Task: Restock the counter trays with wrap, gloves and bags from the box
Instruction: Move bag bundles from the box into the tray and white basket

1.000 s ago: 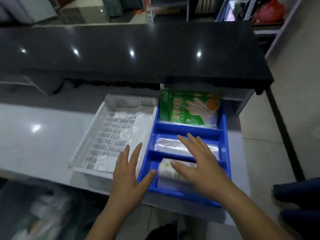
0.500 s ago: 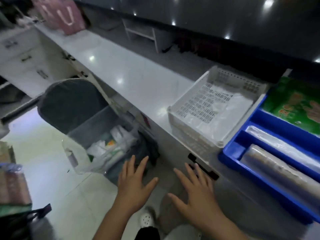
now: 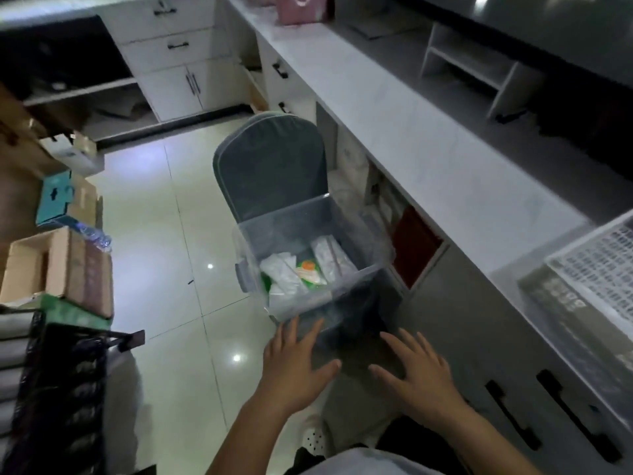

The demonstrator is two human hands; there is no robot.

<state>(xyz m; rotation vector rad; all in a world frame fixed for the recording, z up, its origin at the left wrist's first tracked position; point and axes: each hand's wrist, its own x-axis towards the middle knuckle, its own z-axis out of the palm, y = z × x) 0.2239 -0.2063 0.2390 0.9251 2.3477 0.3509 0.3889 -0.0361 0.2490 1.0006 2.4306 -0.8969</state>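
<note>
A long pale stone-look counter (image 3: 428, 145) runs along the right, with a white perforated plastic tray (image 3: 603, 269) at its near end. On the tiled floor beside it stands a clear plastic storage box (image 3: 342, 286), grey lid (image 3: 270, 166) upright behind, holding white and green packets (image 3: 294, 275). Left hand (image 3: 294, 368) and right hand (image 3: 418, 375) hover near its front wall, fingers spread, holding nothing

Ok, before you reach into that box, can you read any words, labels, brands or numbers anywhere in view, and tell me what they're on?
Nothing here reads clearly.
Green and orange packet in the clear box: printing too blurred to read.
Teal carton on the left: a dark mark, no legible text.
Pink bag on the counter: a white mark, cut off by the frame edge.
White basket: only slots, no writing.
</note>
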